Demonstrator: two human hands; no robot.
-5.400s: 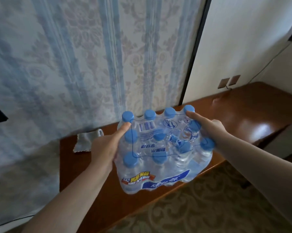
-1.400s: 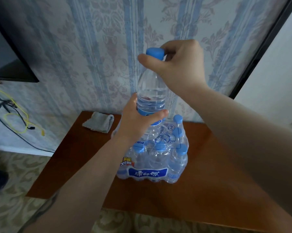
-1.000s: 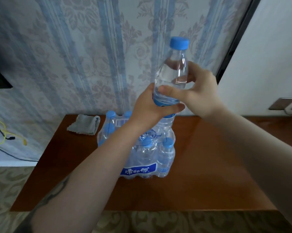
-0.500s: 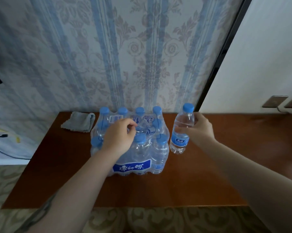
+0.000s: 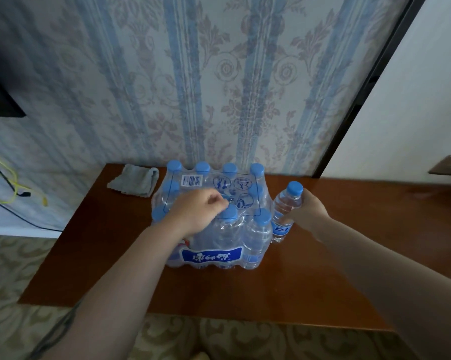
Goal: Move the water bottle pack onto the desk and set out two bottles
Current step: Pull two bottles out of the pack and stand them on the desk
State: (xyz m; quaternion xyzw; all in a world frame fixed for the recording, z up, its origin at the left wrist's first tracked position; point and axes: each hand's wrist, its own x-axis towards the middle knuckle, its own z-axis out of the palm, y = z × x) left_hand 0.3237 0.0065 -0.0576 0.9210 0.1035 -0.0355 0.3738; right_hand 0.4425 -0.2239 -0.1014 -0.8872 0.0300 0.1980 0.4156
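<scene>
Pack (image 5: 211, 219): set on the bench (image 5: 349, 268), near its rear edge.
First bottle (image 5: 286, 211): upright beside pack, grasped by right hand (image 5: 310, 214).
Left hand (image 5: 198, 211): clenched into the pack's top.
Remaining: second bottle.

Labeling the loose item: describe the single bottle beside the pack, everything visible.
The single bottle is clear plastic with a blue cap and a blue label low on its body. It looks full and sealed. It stands upright on the wooden desk, just right of the pack; contact between them is unclear. The right hand grips its upper body.
</scene>
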